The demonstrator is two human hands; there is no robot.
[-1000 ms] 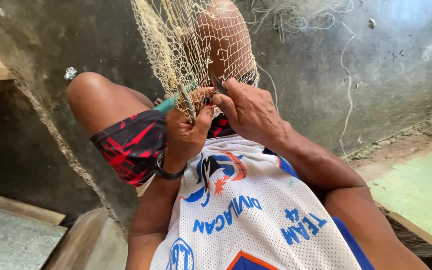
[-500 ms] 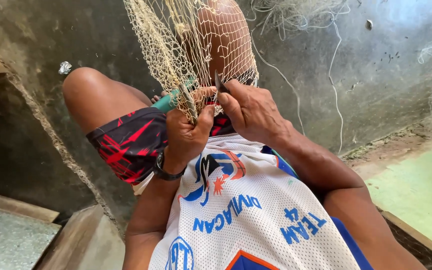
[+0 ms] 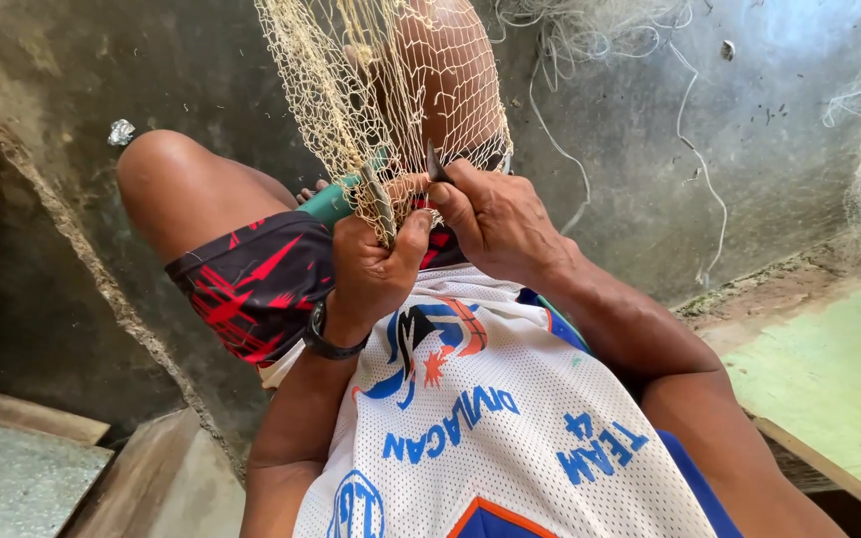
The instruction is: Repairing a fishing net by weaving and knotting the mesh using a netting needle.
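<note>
Closely, the net edge is pinched by the left hand; a dark tool is held by the right hand.

1. The net is pale tan, an open diamond mesh.
2. The tool handle is teal green.
3. The shorts are black with red jagged streaks.
4. The jersey is white with blue lettering and orange accents.

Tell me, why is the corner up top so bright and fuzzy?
Head view: strong light washes out the grey floor at upper right, blurring loose string there; the net, left hand and right hand are sharp; the lower left lies in dark shadow; the wide lens bends the edges.
</note>
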